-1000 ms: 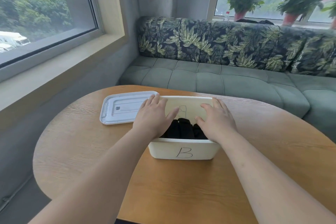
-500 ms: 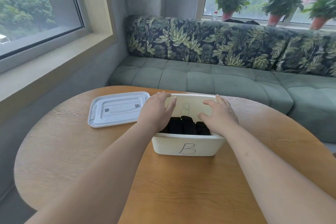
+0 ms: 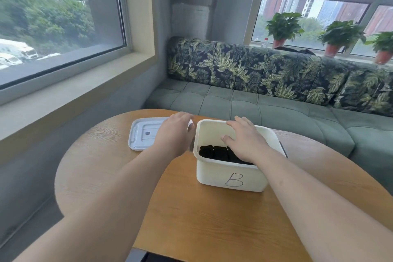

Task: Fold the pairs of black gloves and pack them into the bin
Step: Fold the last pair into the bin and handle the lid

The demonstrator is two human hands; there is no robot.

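My left hand (image 3: 174, 132) hangs flat over the right end of the white lid (image 3: 144, 134), fingers loose; blur hides whether it touches. My right hand (image 3: 246, 140), fingers spread and holding nothing, is over the open bin (image 3: 231, 178) marked B. Folded black gloves (image 3: 214, 152) lie in a row inside it, on the wooden counter (image 3: 212, 219).

View: single head-worn camera.
Facing: forward and down, across the table (image 3: 212, 219) toward the sofa (image 3: 265, 108).
Range: close above the table's near edge.
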